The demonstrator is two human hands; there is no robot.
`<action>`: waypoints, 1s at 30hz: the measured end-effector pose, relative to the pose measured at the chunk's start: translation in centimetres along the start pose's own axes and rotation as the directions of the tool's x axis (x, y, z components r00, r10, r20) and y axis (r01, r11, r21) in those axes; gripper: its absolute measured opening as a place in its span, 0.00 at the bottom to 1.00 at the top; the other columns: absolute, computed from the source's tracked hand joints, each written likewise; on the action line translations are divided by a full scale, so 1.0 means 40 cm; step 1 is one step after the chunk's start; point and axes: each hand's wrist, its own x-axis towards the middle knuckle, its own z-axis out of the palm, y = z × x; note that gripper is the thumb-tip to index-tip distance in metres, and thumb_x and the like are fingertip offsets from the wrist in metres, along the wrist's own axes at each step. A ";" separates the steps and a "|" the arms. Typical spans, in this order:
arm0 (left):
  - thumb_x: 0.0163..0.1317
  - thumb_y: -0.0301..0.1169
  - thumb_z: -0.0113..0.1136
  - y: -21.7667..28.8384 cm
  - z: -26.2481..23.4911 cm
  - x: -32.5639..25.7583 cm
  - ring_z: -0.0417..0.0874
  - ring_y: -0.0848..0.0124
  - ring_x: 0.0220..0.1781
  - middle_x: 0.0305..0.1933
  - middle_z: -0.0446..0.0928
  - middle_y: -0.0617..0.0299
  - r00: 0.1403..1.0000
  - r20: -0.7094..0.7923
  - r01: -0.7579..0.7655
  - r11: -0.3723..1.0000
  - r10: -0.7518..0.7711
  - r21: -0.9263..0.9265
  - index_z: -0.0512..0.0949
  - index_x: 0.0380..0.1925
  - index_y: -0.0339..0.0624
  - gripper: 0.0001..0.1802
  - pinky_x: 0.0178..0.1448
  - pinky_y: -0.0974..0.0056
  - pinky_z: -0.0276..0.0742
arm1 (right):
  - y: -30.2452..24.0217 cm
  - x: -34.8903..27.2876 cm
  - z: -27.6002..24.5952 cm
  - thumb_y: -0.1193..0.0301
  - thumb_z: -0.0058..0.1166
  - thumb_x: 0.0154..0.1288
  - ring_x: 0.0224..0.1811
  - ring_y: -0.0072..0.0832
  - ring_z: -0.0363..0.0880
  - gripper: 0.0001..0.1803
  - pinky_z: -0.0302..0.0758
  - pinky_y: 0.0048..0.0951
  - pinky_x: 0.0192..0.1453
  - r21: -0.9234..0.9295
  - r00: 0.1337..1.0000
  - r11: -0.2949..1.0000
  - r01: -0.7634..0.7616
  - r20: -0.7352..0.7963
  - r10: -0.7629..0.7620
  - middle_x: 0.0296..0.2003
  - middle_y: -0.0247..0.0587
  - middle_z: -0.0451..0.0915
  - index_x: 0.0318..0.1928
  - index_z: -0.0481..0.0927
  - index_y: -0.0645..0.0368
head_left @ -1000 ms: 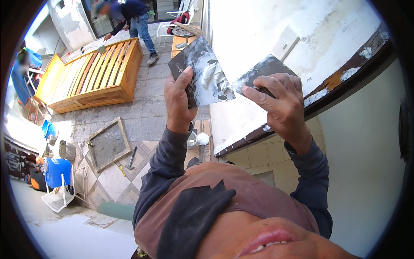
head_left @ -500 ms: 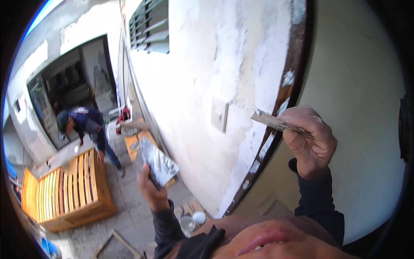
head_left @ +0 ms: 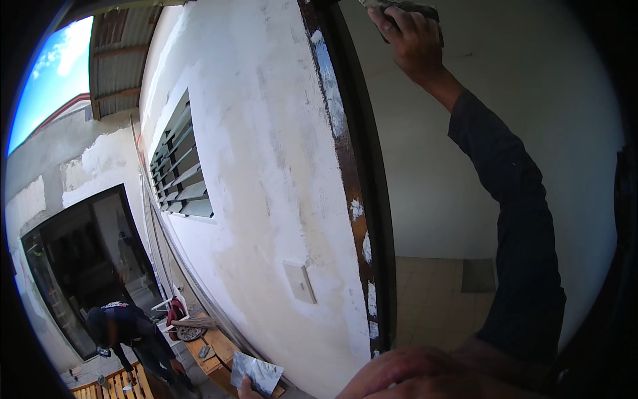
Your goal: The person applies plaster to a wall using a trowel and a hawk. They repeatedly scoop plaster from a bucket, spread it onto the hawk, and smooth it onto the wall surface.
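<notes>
Since half a second before, the right hand (head_left: 409,36) had risen to the top of the wall.
In the head view it gripped a putty knife (head_left: 399,6) there; the left hand (head_left: 244,389), low, held a smeared metal plate (head_left: 256,372).

Right hand (head_left: 412,33) is raised from chest height, where it was met by the left 1 s ago, to the top edge of the view, arm stretched up along the dark door frame (head_left: 362,199); the putty knife (head_left: 399,6) is now nearly cut off by the rim. Left hand (head_left: 244,388) w/ the smeared metal plate (head_left: 258,372) is dropped to the bottom edge, well apart from the right. View is tilted up: floor & pallet bench are mostly lost, sky & roof are brought in at upper left. Other person (head_left: 129,332) is shifted to lower left, bent over.
</notes>
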 end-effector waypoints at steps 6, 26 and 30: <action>0.68 0.27 0.53 -0.022 -0.068 -0.060 0.85 0.54 0.48 0.49 0.84 0.43 0.871 0.359 -0.435 0.189 0.336 0.880 0.77 0.58 0.26 0.21 0.56 0.54 0.82 | -0.009 0.004 0.137 0.62 0.47 0.71 0.53 0.24 0.73 0.25 0.70 0.37 0.54 -0.179 0.979 0.968 0.174 0.140 -0.150 0.58 0.29 0.77 0.67 0.77 0.47; 0.76 0.29 0.51 -0.065 -0.076 -0.079 0.85 0.70 0.40 0.43 0.83 0.58 0.935 -0.347 0.068 0.923 0.073 0.378 0.80 0.51 0.32 0.13 0.38 0.67 0.79 | 0.011 0.016 0.237 0.61 0.50 0.69 0.53 0.29 0.74 0.25 0.70 0.40 0.55 -0.285 0.975 0.933 0.219 0.040 -0.217 0.57 0.32 0.78 0.65 0.78 0.49; 0.76 0.32 0.52 -0.085 -0.092 -0.043 0.87 0.67 0.39 0.42 0.84 0.60 0.874 -0.474 0.203 0.967 -0.107 0.156 0.80 0.50 0.36 0.13 0.35 0.65 0.81 | 0.032 0.015 0.249 0.62 0.50 0.70 0.55 0.31 0.74 0.24 0.71 0.40 0.55 -0.418 0.955 0.861 0.289 0.065 -0.289 0.57 0.35 0.78 0.64 0.79 0.52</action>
